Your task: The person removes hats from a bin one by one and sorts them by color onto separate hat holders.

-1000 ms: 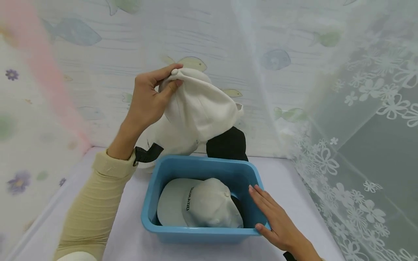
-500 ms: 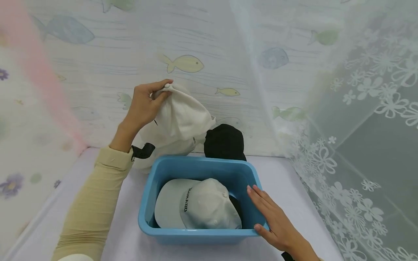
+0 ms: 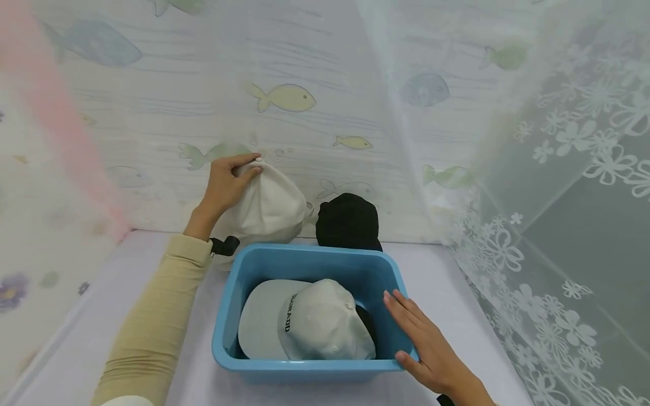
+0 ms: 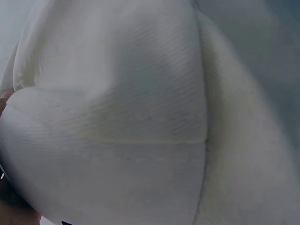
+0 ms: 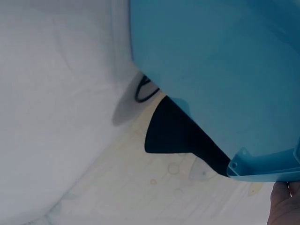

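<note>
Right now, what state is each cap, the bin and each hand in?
White cap: pinched at its crown, behind the bin, outside it.
Left hand: fingers curled, pinching the white cap.
Black cap: behind the bin, by the wall, untouched.
Grey cap: lying in the bin, lettering visible.
Blue bin: upright on the table, open-topped.
Right hand: fingers straight, resting on the bin's right rim.
</note>
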`<state>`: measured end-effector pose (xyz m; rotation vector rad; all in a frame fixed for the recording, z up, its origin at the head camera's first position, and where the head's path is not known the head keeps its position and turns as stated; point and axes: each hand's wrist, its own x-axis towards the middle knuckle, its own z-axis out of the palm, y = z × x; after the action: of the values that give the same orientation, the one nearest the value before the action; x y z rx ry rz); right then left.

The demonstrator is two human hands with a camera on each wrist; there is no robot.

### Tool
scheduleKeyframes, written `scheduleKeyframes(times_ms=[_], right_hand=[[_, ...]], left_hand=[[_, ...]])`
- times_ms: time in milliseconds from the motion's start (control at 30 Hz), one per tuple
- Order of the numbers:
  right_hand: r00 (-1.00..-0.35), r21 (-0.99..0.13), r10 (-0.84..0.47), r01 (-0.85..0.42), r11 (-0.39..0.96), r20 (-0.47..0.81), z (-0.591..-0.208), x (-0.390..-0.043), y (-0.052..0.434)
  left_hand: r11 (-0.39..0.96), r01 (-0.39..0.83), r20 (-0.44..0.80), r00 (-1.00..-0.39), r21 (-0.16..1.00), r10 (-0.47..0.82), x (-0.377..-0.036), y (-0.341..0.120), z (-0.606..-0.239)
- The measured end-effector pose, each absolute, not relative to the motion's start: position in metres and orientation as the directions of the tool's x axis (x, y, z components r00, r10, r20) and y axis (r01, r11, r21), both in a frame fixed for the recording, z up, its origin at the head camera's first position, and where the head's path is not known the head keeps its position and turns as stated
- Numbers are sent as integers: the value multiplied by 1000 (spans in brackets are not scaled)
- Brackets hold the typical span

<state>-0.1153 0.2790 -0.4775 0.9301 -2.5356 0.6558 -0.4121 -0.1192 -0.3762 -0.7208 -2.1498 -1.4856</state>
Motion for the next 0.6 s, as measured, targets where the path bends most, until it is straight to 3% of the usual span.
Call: scheduleKeyframes(times_ms=[300,600], right_hand=[[-718,-291,-501,-671,682,483,-476,-114,278],[-717,-293,-495,-671,682,490,-477,-114,278]], left_hand=[[310,567,537,-823,763,183,-417,-128,-399],[288,389,325,-913,875,246,-415,-135,-409]])
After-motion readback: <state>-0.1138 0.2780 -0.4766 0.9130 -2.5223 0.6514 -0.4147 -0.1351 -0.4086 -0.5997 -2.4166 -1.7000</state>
